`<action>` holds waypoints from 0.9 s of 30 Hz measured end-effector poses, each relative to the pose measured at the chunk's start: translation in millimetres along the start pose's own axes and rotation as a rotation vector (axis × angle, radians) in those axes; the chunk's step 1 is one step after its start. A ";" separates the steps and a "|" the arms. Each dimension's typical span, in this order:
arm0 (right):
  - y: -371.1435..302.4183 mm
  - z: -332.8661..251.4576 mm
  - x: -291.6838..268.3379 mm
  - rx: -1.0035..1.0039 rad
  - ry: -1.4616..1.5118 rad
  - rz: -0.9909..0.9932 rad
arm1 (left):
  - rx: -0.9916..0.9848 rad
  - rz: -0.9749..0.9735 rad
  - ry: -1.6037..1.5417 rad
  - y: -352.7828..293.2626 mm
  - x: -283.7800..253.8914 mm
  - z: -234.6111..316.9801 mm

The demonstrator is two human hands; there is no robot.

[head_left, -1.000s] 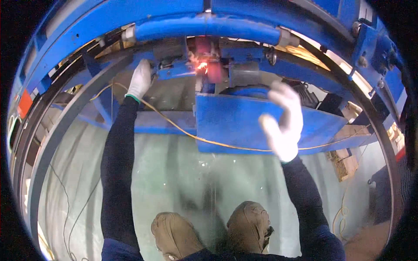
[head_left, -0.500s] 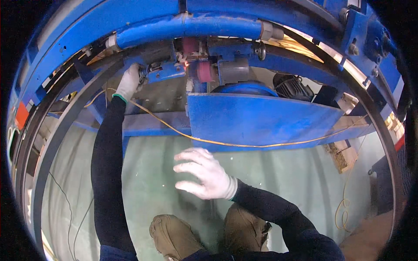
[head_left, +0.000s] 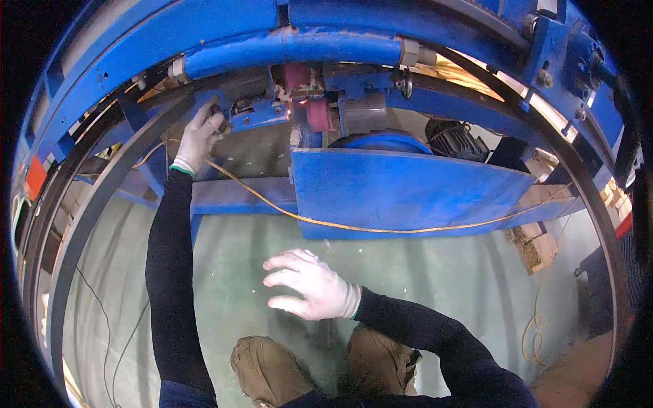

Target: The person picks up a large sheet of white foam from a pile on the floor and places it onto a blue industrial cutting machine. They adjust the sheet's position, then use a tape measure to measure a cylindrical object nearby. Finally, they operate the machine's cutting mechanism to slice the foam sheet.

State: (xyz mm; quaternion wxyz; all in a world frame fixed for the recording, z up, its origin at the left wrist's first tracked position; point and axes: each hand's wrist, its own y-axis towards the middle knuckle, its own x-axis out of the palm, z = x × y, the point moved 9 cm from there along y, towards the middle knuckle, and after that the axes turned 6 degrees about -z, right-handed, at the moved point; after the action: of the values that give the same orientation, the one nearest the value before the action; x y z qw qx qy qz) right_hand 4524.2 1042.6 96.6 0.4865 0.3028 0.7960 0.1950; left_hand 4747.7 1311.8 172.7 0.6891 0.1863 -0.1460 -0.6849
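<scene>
My left hand point(head_left: 195, 141), in a white glove with a green cuff edge, reaches up to the blue machine. Its fingers curl round a small dark metal knob point(head_left: 219, 121) at the left end of a blue slide bracket point(head_left: 260, 114); the palm side is hidden. Just right of that bracket are a pink grinding wheel point(head_left: 317, 114) and a second pink wheel point(head_left: 296, 75) above it, with a small orange glow at the bracket's tip. My right hand point(head_left: 306, 285), gloved too, hangs over the floor in front of my knees, fingers apart and holding nothing.
A blue panel point(head_left: 408, 190) stands below the wheels, with a yellow cord point(head_left: 326, 223) slung across it. Dark bands point(head_left: 88, 231) arch down both sides. A motor point(head_left: 457, 139) sits behind the panel. Wooden blocks point(head_left: 534, 248) lie at the right.
My left hand has shifted slightly down at the knob, its fingers turned differently. My right hand has drifted a little left and down, still spread.
</scene>
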 end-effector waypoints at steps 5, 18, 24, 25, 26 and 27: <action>0.6 1.5 5.6 0.014 0.036 -0.037 | 0.020 0.082 0.302 8.5 -11.8 4.1; -2.2 1.9 4.0 0.020 0.038 -0.026 | -0.237 0.171 0.238 8.9 -12.2 -6.7; -0.6 1.7 -50.8 -0.028 -0.148 0.144 | -0.123 0.112 0.324 6.4 -0.1 -2.3; -1.7 11.8 -86.5 0.035 -0.168 0.245 | -0.062 0.106 0.346 4.2 0.6 5.5; -6.5 20.6 -128.7 0.124 -0.316 0.411 | -0.085 0.105 0.332 4.2 -3.8 3.7; -14.2 39.5 -168.9 0.244 -0.289 0.634 | -0.110 0.106 0.317 4.0 -10.5 1.3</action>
State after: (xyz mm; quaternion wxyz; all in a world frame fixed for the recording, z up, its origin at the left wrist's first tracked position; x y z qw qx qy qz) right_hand 4613.3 919.2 181.1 0.4698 0.6146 0.6031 0.1947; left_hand 4750.4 1322.1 176.3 0.7478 0.2460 -0.0078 -0.6166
